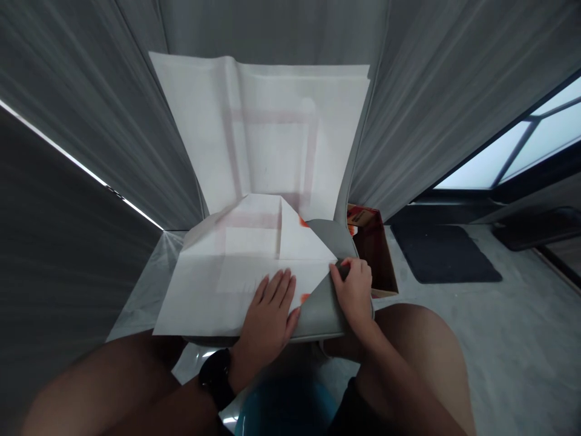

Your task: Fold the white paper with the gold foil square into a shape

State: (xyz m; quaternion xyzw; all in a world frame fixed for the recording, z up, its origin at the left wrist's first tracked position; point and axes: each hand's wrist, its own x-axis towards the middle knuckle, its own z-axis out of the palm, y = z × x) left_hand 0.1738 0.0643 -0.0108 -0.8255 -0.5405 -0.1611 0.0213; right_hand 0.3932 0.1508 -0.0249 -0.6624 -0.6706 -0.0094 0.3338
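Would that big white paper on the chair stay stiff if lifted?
Probably floppy: the white paper drapes over the chair and holds sharp creases. Likely light and apt to slide, since the left hand presses it flat while the right hand pinches a corner.

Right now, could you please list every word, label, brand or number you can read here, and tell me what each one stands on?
Nothing here reads as text.
cardboard box: red and white print on its flap, too blurred to read.
white paper, under the left hand and pinched by the right hand: only faint pink bands, no letters.
watch: dark face, nothing legible.
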